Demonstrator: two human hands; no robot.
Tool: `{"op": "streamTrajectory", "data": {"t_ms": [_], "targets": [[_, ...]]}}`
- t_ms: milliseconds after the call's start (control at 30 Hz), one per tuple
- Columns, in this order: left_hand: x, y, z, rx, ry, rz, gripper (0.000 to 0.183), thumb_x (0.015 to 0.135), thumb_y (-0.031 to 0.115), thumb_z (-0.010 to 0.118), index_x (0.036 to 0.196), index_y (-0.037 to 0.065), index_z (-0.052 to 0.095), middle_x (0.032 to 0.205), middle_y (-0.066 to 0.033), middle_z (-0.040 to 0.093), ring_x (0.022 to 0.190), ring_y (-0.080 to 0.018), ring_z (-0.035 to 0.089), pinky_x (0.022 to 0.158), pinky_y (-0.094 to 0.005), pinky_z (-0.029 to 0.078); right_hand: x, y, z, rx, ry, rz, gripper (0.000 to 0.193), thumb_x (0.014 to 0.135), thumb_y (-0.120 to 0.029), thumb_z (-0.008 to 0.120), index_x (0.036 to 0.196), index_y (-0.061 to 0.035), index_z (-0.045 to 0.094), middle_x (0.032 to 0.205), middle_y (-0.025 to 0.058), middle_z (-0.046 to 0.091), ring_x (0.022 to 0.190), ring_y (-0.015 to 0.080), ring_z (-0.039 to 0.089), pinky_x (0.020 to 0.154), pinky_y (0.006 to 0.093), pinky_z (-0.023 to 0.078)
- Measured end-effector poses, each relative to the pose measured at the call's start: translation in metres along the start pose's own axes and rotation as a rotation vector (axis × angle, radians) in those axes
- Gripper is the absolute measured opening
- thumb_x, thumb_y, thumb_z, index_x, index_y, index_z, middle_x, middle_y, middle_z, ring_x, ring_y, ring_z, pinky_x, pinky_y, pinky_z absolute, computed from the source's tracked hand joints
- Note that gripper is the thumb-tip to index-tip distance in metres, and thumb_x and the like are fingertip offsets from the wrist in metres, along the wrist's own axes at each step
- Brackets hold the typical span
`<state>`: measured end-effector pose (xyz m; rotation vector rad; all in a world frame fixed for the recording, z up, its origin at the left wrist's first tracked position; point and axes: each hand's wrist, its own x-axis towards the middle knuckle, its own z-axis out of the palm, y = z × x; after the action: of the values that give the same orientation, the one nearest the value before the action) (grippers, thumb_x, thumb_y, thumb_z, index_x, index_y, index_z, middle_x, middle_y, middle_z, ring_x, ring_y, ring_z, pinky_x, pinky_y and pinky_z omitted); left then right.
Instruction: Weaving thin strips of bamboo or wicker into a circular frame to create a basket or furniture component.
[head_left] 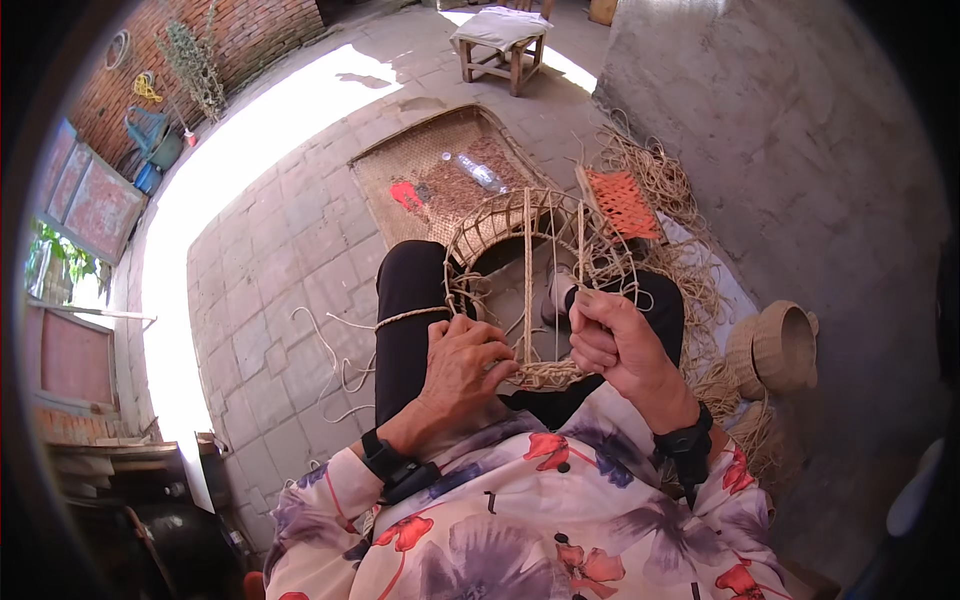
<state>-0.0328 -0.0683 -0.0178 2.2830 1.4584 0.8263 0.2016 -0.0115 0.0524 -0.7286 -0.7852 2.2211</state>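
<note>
Seen from the head camera, a half-woven straw basket frame [530, 280] rests on the person's lap, open and hollow. The left hand [462, 365] curls its fingers around a straw cord [410, 318] at the rim. The right hand [612, 345] pinches upright strands. A finished wicker basket [785, 348] lies on its side nearby, its contents not visible.

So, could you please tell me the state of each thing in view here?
Basket frame: unfinished, open ribs, resting on lap.
Left hand: closed on the frame's woven rim.
Right hand: pinching a strand.
Finished basket: lying on its side.
Plastic bottle: lying flat on the mat.
</note>
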Motion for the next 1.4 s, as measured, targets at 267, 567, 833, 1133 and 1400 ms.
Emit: {"op": "streamTrajectory", "data": {"t_ms": [267, 567, 833, 1133, 1400], "targets": [[0.002, 0.000, 0.002, 0.052, -0.081, 0.034, 0.011, 0.084, 0.027, 0.070, 0.085, 0.018, 0.076, 0.086, 0.0011, 0.063, 0.095, -0.0206, 0.052, 0.087, -0.0408, 0.031, -0.092, -0.036, 0.089, -0.127, -0.695, -0.199, 0.035, 0.101, -0.015, 0.053, 0.104, 0.0173, 0.066, 0.063, 0.0137, 0.057, 0.044, 0.0224, 0.045, 0.044, 0.0357, 0.036], [0.008, 0.011, -0.007, 0.032, -0.089, 0.038, 0.010, 0.085, 0.024, 0.068, 0.084, 0.016, 0.074, 0.083, -0.0004, 0.060, 0.089, -0.0217, 0.050, 0.083, -0.0399, 0.031, -0.098, -0.043, 0.081, -0.283, -0.910, -0.233, 0.025, 0.098, -0.015, 0.059, 0.104, 0.0072, 0.069, 0.079, 0.0177, 0.062, 0.061, 0.0275, 0.056, 0.057, 0.0383, 0.042], [0.006, 0.011, -0.007, 0.006, -0.049, 0.059, 0.008, 0.085, 0.019, 0.067, 0.084, 0.014, 0.073, 0.082, -0.0019, 0.059, 0.088, -0.0231, 0.051, 0.082, -0.0395, 0.032, 0.017, 0.028, 0.001, -1.308, 0.225, -0.197, 0.029, 0.089, -0.028, 0.070, 0.092, 0.0011, 0.065, 0.076, 0.0170, 0.068, 0.068, 0.0273, 0.066, 0.062, 0.0378, 0.049], [0.002, 0.002, 0.002, 0.043, -0.044, 0.050, 0.010, 0.084, 0.025, 0.069, 0.086, 0.016, 0.073, 0.081, -0.0013, 0.058, 0.088, -0.0219, 0.052, 0.082, -0.0398, 0.032, 0.036, 0.056, -0.022, -1.436, -0.017, -0.269, 0.032, 0.092, -0.032, 0.059, 0.083, -0.0012, 0.060, 0.075, 0.0231, 0.063, 0.076, 0.0439, 0.064, 0.066, 0.0510, 0.047], [0.001, -0.001, -0.005, 0.003, -0.086, 0.081, 0.019, 0.078, 0.024, 0.076, 0.095, 0.016, 0.074, 0.089, -0.0005, 0.061, 0.095, -0.0218, 0.053, 0.085, -0.0399, 0.033, 0.037, 0.056, -0.025, -1.407, 0.026, -0.196, 0.031, 0.091, -0.027, 0.057, 0.079, 0.0007, 0.061, 0.075, 0.0245, 0.062, 0.076, 0.0438, 0.064, 0.065, 0.0499, 0.048]]}}
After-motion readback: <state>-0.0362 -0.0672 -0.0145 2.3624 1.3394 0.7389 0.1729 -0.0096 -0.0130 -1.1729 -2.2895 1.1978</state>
